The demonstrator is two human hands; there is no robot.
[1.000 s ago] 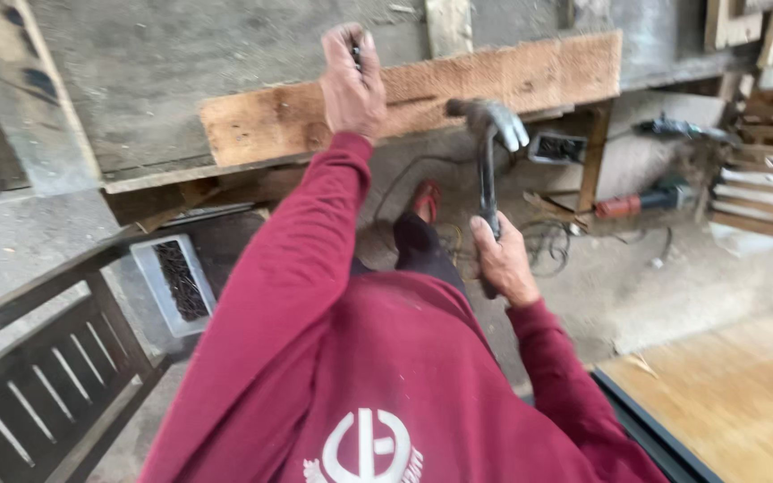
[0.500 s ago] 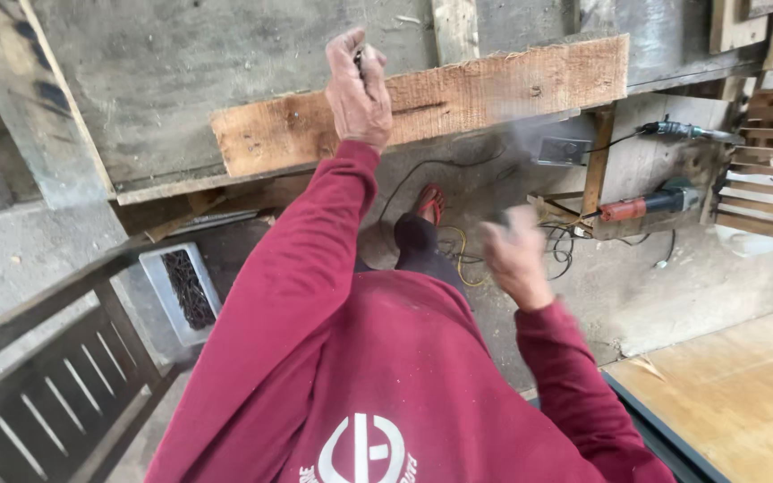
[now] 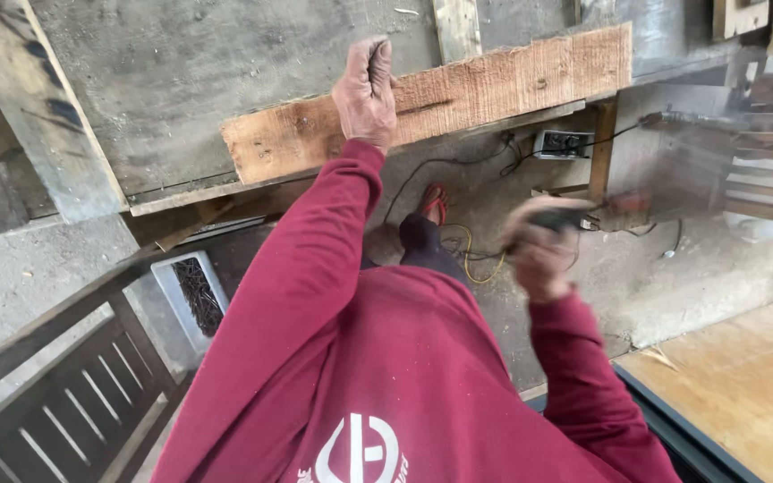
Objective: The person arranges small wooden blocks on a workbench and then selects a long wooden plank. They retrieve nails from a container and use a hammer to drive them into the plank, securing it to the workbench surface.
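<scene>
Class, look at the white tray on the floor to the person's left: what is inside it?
The white tray holds a heap of dark, thin nail-like pieces. Its near end is hidden behind the red sleeve and the dark slatted frame, so the rest of its contents cannot be seen.

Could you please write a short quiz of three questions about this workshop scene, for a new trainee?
1. True or false: the left hand rests on the rough wooden plank.
2. What fills the white tray on the floor? A) nails B) paint C) sand
3. Why can the thing in the right hand not be told for sure?

Key
1. True; the fist presses on the plank near its middle.
2. A; dark nails lie in it.
3. The hand is blurred by motion; only a dark handle shows in the closed fingers.
</scene>
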